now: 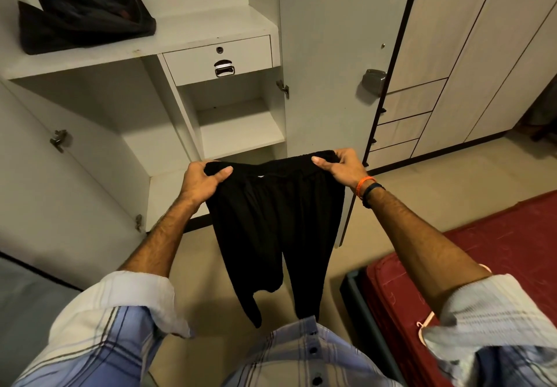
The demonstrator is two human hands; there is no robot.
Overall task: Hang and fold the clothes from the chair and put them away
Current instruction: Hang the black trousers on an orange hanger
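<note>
trousers (272, 224) | held up by the waistband before the open wardrobe (238, 133), legs hanging free | left hand (200, 180) and right hand (340, 165) each pinch a waistband corner | risk: uneven legs (one looks bunched) could skew the fold

Black trousers (271, 221) hang by the waistband, legs dangling, before the open wardrobe (211, 25)

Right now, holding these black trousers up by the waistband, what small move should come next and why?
Probably bring the left hand across to the right hand, folding the black trousers leg on leg. Both hands grip the waistband corners, the legs hang free, and the wardrobe shelf stands open ahead.
</note>
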